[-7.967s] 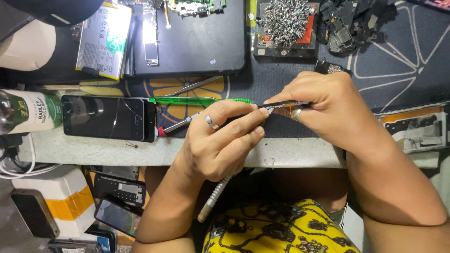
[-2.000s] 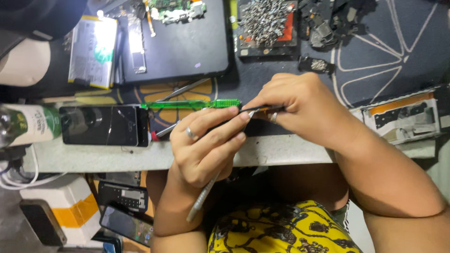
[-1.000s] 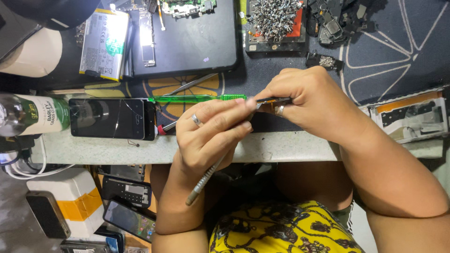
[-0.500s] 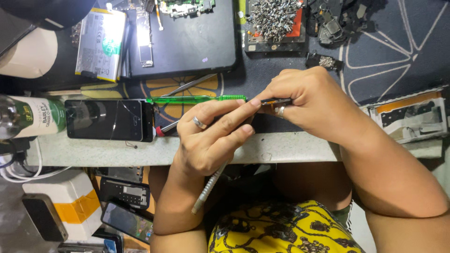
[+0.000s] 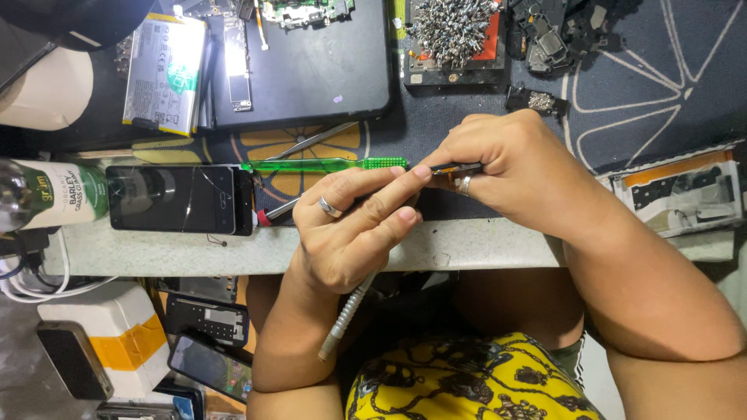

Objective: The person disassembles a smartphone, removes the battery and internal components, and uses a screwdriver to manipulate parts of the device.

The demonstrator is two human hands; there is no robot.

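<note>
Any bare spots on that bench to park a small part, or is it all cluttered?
Free: the dark mat right of the right hand, above the torn package; the pale bench edge below the cracked phone. Crowded: the top strip with battery, screw pile and loose parts. The left hand and green tool fill the centre.

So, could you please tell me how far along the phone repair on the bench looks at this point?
Done: a phone is opened up, its battery and circuit board lying apart, screws piled in a tray. In hand: the left hand works a corded pen-like tool against a small part pinched in the right hand. Left: the cracked phone lies untouched, and nothing looks reassembled.
</note>
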